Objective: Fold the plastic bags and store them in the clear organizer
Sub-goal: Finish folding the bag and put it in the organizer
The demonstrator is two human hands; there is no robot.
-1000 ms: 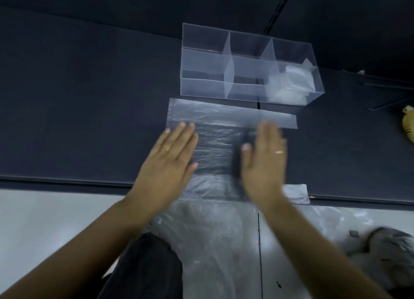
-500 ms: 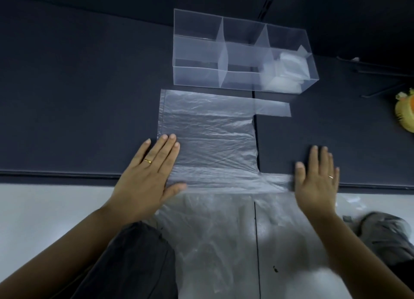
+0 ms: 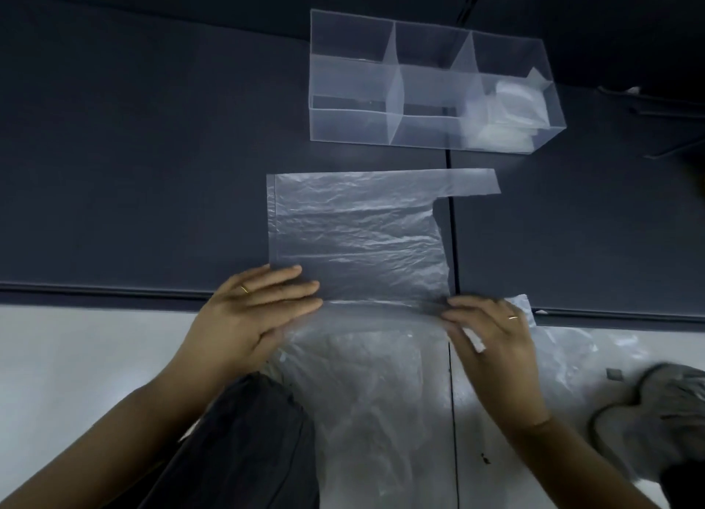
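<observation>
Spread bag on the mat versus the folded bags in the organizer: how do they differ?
The spread bag lies flat on the dark mat; the folded bags are compact bundles. The spread bag is outside the clear organizer; the folded bags sit in its right-end compartment. The left hand and right hand touch the spread bag; nothing touches the folded bags. Both are thin translucent plastic.

I count one organizer [image 3: 351,77] with three compartments, one bag [image 3: 354,226] spread flat, folded bags [image 3: 507,108] I cannot number, two hands, left [image 3: 251,314] and right [image 3: 492,333], two rings [image 3: 245,289], one shoe [image 3: 656,405].
</observation>
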